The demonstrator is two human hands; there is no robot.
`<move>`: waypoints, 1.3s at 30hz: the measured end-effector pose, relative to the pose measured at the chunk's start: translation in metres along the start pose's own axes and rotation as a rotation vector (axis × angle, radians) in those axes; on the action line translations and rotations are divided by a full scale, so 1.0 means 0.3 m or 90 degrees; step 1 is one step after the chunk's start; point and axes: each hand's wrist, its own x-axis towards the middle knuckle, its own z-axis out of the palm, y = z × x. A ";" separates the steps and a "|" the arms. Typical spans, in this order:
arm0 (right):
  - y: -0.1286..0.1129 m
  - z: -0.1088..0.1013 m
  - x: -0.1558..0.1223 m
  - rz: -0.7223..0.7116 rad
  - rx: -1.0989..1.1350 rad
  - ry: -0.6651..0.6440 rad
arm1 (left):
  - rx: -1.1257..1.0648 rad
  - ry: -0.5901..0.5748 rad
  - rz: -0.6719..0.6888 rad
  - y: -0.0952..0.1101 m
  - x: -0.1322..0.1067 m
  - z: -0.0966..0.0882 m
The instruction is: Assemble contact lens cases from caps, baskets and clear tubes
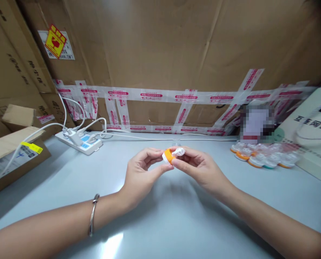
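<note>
A small round orange-and-white plastic piece [168, 156] with a clear-white knob-like part [179, 151] sticking out on its right is held up over the table. My left hand [144, 169] pinches its white side between thumb and fingers. From the right, my right hand [199, 166] grips the orange side, thumb in front and fingers behind the clear part. Both hands are closed on the same piece, and its far side is hidden by the fingers. I cannot make out its exact kind.
Several similar round pieces [260, 158] with clear tops and orange or teal bases are grouped at the right. A power strip [88, 146] with plugs and white cables lies at the back left. An opened cardboard box [17, 162] stands at left; a white printed box [315, 144] stands far right.
</note>
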 end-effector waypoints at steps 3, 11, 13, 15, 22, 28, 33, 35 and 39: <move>0.002 0.003 -0.006 0.020 -0.003 -0.015 | 0.063 0.000 0.068 -0.017 -0.008 -0.006; 0.036 0.025 -0.020 0.026 -0.050 0.054 | 0.170 -0.021 0.132 -0.056 -0.018 -0.018; 0.039 0.031 -0.022 0.025 -0.050 0.069 | 0.171 -0.016 0.125 -0.056 -0.019 -0.015; 0.040 0.036 -0.024 0.028 -0.048 0.079 | 0.170 -0.011 0.111 -0.055 -0.020 -0.012; 0.056 0.056 -0.030 0.026 -0.043 0.135 | 0.160 -0.012 0.094 -0.072 -0.019 -0.011; 0.066 0.063 -0.026 0.056 -0.015 0.143 | 0.189 0.008 0.070 -0.086 -0.020 -0.016; 0.048 0.065 -0.020 0.066 0.025 0.138 | 0.210 0.007 0.114 -0.084 -0.018 -0.018; 0.047 0.067 -0.018 0.059 0.043 0.139 | 0.232 -0.002 0.141 -0.085 -0.017 -0.021; 0.053 0.069 -0.015 0.058 0.060 0.139 | 0.261 -0.039 0.163 -0.085 -0.015 -0.024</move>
